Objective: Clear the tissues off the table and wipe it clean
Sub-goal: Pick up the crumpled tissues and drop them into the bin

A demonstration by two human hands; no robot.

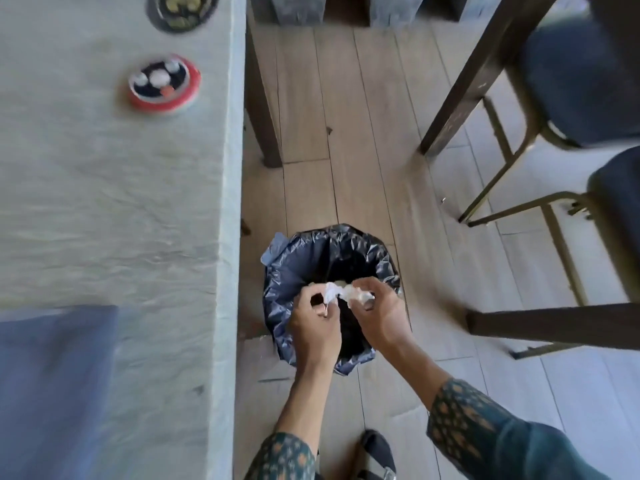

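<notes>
A pale cloth-covered table (104,209) is seen along a plank floor (346,133), with dark-seated chairs (571,81) opposite. A blue cloth (52,375) lies at its near edge, a red-rimmed dish (164,85) near its far side edge. Over a lined bin (311,258), crumpled tissues (341,292) are pinched by the curled fingers of the left hand (317,323) and right hand (379,317).

The table (104,202) fills the frame's left; a bin (332,258) stands on the floor just right of it, lower centre. Both hands hold tissues (341,292) above the bin. Chairs (588,98) stand at right.
</notes>
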